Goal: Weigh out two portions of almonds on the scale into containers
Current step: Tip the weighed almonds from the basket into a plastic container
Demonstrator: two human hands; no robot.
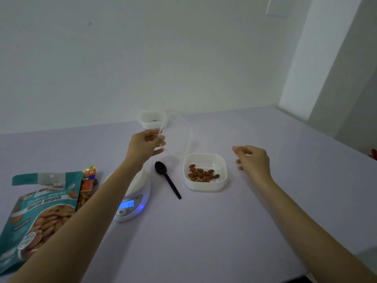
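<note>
On the lilac surface [204, 231]: almonds [201, 175] lay in the near container [205, 172], off the scale [130, 199]; left hand [145, 146] pinched a translucent lid [179, 135], likely for covering; right hand [253, 160], grip loose, held nothing.

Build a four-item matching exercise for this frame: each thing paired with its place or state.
Things:
1. black spoon
2. near white container
3. translucent lid
4. scale

Places or states:
A. held up in the left hand
B. holds almonds, right of the spoon
C. display lit blue
D. lying on the table between scale and container

Pairs: 1-D, 2-B, 3-A, 4-C
</note>
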